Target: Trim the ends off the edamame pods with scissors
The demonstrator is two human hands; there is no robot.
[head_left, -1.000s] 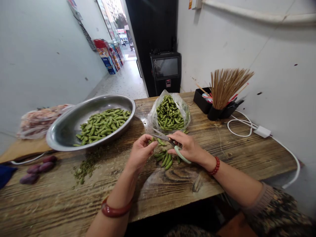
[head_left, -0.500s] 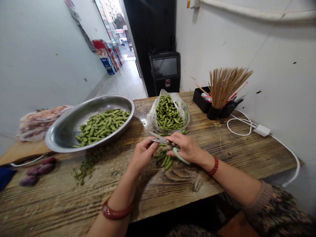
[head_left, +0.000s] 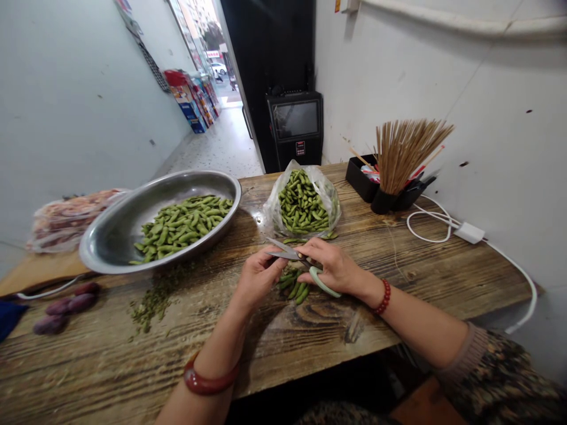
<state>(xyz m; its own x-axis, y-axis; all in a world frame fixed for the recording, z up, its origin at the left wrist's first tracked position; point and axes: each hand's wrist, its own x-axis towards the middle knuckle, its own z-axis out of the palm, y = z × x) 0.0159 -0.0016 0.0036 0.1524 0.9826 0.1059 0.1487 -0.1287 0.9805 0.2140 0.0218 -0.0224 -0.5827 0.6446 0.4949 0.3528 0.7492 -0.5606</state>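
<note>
My right hand [head_left: 334, 267] grips a pair of scissors [head_left: 319, 282] with pale green handles, blades apart and pointing left. Just left of it, my left hand [head_left: 257, 276] is closed, thumb and fingers pinched together at the blade tips; what lies in the pinch is hidden. Beneath the hands, a small pile of green soybean pods [head_left: 301, 293] rests on the wooden table [head_left: 310, 336]. Behind them, an open clear plastic bag [head_left: 333, 200] is full of pods. To the left, a large steel basin [head_left: 106, 239] holds many more pods [head_left: 183, 227].
Small green trimmings [head_left: 153, 304] lie before the basin, with several purple vegetables [head_left: 66, 307] farther left. A bag of meat-like pieces [head_left: 73, 218] sits behind. Wooden skewers [head_left: 405, 156] stand in a black holder [head_left: 361, 180] at the right, near a white cable and adapter [head_left: 470, 232].
My left fingers have shifted slightly, with the thumb nearer the scissor blades. The scissors stay in my right hand, their blades still apart. The basin and bag have not moved.
</note>
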